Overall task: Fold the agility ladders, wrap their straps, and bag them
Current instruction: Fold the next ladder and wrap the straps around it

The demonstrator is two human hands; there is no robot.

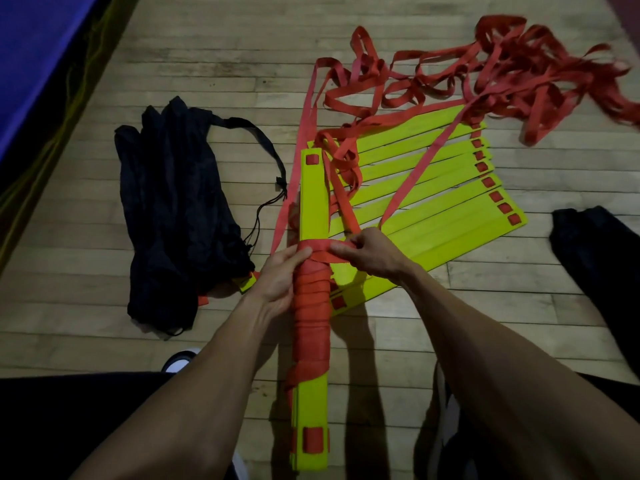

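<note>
A stacked bundle of yellow ladder rungs [313,202] stands lengthwise in front of me, its middle wound with red strap [310,306]. My left hand [282,275] grips the wrapped bundle from the left. My right hand [367,254] pinches the red strap at the top turn of the wrap. A second ladder [433,195] lies fanned out on the floor behind, its rungs spread to the right. Its loose red straps [502,74] lie tangled at the back right. A black drawstring bag [173,209] lies crumpled to the left, with a yellow rung end [246,283] showing beside it.
Wooden plank floor [214,81] all around. A blue mat edge [38,64] runs along the far left. Another dark cloth item [595,258] lies at the right. My dark-clothed legs and a white shoe [180,362] are at the bottom.
</note>
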